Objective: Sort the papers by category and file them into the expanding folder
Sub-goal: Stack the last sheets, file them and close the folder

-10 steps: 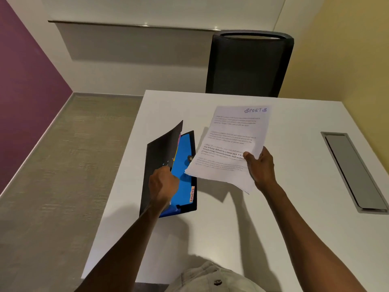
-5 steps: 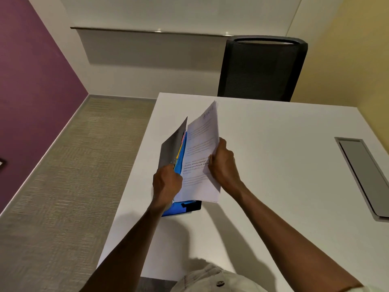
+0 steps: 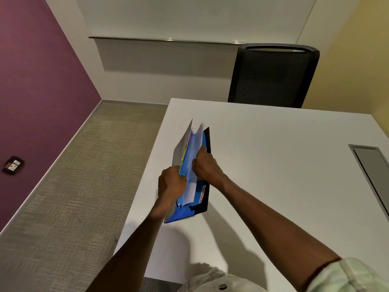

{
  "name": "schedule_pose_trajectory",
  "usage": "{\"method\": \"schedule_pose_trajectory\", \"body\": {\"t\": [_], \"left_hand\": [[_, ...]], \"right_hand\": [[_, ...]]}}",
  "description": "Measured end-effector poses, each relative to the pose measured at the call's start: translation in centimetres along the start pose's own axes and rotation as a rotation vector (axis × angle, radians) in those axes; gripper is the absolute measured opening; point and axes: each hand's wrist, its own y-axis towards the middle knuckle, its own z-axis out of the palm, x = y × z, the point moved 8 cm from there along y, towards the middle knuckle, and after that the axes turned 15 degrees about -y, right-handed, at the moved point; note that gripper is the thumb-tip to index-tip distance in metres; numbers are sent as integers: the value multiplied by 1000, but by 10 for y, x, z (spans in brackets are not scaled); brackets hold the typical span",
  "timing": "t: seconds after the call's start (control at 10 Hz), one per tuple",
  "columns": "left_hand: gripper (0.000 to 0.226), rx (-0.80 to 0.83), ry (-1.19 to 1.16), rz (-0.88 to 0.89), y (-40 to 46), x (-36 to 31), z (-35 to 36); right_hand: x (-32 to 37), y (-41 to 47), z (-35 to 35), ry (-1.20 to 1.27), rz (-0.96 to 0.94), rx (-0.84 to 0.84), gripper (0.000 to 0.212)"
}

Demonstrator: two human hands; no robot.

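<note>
The black expanding folder (image 3: 205, 204) with blue dividers lies open near the left edge of the white table (image 3: 273, 165). My left hand (image 3: 171, 183) grips the folder's near left side and holds its grey front flap (image 3: 181, 144) up. My right hand (image 3: 205, 165) grips the white printed paper (image 3: 194, 154), which sits mostly down inside a blue pocket with only its top edge and a lower strip showing. Coloured tabs show by the flap, and a small red label (image 3: 202, 193) is on the right.
A black mesh chair (image 3: 271, 74) stands at the table's far side. A grey cable hatch (image 3: 372, 171) is set into the table at the right. Carpeted floor lies to the left, with a floor socket (image 3: 13, 165) by the purple wall.
The paper, held up flat over the table a second ago, has been turned on edge and slid down into the folder. My right hand followed it leftward; my left hand kept the flap up.
</note>
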Motion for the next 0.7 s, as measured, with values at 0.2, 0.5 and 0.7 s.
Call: {"method": "schedule_pose_trajectory", "body": {"t": [0.2,0.5,0.7], "left_hand": [[17,6,-20,4,1,3,-3],[17,31,-11,21,-1,2,-3],[19,45,3,33,-1,-1,-2]], "right_hand": [[3,-1,17,-83,-56,13,48],[-1,15,36,-189,-115,-82,19],[-18,3,8,-101,-157,-265,25]]}}
